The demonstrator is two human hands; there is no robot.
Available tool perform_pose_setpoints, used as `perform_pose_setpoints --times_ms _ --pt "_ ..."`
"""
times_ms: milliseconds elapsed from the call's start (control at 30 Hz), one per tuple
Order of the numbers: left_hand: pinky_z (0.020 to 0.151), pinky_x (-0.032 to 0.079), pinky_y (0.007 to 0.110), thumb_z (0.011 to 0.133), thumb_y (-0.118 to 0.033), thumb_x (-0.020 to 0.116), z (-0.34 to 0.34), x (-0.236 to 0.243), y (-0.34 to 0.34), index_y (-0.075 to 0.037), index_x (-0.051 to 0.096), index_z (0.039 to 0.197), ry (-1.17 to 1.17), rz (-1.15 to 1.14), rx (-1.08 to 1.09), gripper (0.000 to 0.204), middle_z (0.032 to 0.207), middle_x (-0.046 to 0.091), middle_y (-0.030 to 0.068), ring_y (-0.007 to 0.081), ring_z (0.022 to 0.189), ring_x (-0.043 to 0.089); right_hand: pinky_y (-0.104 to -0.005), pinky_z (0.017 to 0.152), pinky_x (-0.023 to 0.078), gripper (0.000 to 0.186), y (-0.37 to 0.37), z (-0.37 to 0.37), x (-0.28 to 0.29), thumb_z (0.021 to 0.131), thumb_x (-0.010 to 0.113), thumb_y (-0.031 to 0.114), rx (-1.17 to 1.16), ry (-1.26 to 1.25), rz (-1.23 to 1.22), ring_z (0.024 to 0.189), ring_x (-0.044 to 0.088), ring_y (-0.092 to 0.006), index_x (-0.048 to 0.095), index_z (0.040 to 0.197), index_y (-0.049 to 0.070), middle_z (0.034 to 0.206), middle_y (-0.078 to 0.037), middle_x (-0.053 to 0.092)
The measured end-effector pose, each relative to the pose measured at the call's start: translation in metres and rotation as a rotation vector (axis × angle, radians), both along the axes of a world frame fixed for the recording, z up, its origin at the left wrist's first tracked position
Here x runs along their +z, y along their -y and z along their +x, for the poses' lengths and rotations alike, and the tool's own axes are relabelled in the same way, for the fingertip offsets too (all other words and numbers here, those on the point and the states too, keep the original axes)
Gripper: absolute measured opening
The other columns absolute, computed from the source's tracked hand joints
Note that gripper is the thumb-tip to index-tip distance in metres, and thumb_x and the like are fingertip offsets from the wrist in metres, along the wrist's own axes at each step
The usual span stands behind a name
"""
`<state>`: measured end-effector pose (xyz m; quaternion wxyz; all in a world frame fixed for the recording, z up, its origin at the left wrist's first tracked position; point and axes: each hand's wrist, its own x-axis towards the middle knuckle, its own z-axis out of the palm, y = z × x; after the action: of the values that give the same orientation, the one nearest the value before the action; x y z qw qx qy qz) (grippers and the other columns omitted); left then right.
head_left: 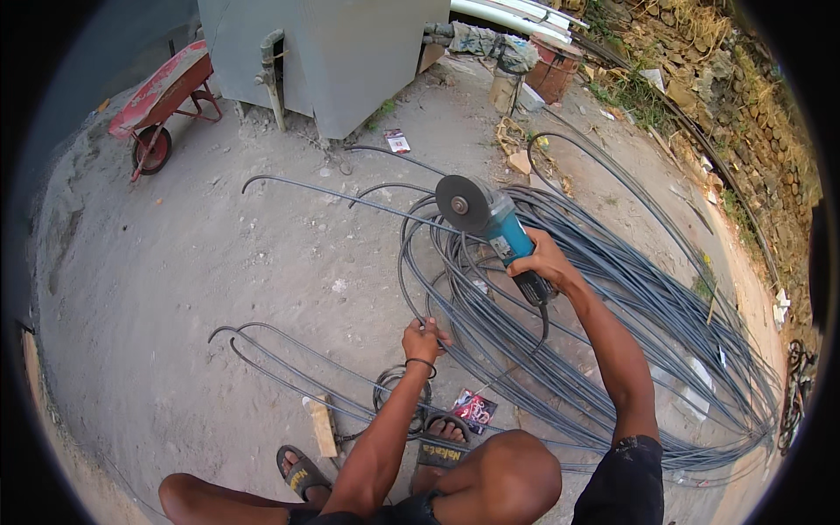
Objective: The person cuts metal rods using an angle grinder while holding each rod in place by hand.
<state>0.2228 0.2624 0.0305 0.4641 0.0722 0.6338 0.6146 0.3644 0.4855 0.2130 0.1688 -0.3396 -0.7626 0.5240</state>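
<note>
My right hand point(544, 262) is wrapped round the body of a blue angle grinder point(506, 229), held above a large bundle of long bent steel rods point(560, 350). The grinder's dark cutting disc point(462, 203) points up and to the left; whether it spins I cannot tell. Lower and to the left, my left hand point(425, 339) is closed on a steel rod at the bundle's left edge. A black band circles that wrist. Several hooked rod ends point(297, 185) stick out leftward over the dusty ground.
A red wheelbarrow point(171, 92) stands at the far left beside a grey metal box point(332, 61). A wooden block point(323, 426) and coiled black cable point(398, 385) lie near my sandalled feet point(442, 446). At the back are white pipes point(516, 16) and a rusty bucket point(553, 68). Stony slope at right.
</note>
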Motion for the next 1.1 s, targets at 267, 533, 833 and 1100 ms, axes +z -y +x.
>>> perform_pose_setpoints --times_ms 267,533,833,1100 --pt "0.046 0.059 0.037 0.104 -0.029 0.058 0.002 0.024 0.011 -0.004 0.058 0.120 -0.026 -0.108 -0.053 0.030 0.079 0.073 0.0138 0.0239 0.061 0.073 -0.0358 0.073 0.049 0.054 -0.039 -0.064 -0.013 0.055 0.083 0.017 0.136 0.242 0.230 0.078 0.062 -0.0204 0.068 0.104 -0.001 0.085 -0.007 0.066" --pt "0.046 0.059 0.038 0.103 -0.036 0.060 -0.002 0.014 0.015 -0.007 0.056 0.127 -0.013 -0.122 -0.070 0.037 0.078 0.072 0.0146 0.0252 0.060 0.073 -0.0365 0.069 0.048 0.052 -0.046 -0.086 -0.018 0.054 0.082 0.020 0.187 0.339 0.261 0.075 0.061 -0.0216 0.069 0.099 -0.001 0.081 -0.009 0.066" --pt "0.046 0.059 0.037 0.103 -0.038 0.060 0.001 0.016 0.015 -0.009 0.055 0.130 -0.014 -0.105 -0.068 0.040 0.078 0.073 0.0143 0.0239 0.059 0.072 -0.0382 0.069 0.049 0.052 -0.042 -0.090 -0.015 0.054 0.081 0.023 0.200 0.400 0.319 0.073 0.063 -0.0236 0.069 0.097 -0.003 0.080 -0.013 0.067" --pt "0.045 0.059 0.036 0.103 -0.035 0.059 0.002 0.019 0.015 -0.008 0.056 0.129 -0.019 -0.097 -0.058 0.037 0.078 0.073 0.0151 0.0236 0.059 0.072 -0.0418 0.079 0.053 0.060 -0.035 -0.092 -0.012 0.053 0.081 0.027 0.204 0.427 0.367 0.086 0.070 -0.0352 0.071 0.103 -0.004 0.091 -0.022 0.072"
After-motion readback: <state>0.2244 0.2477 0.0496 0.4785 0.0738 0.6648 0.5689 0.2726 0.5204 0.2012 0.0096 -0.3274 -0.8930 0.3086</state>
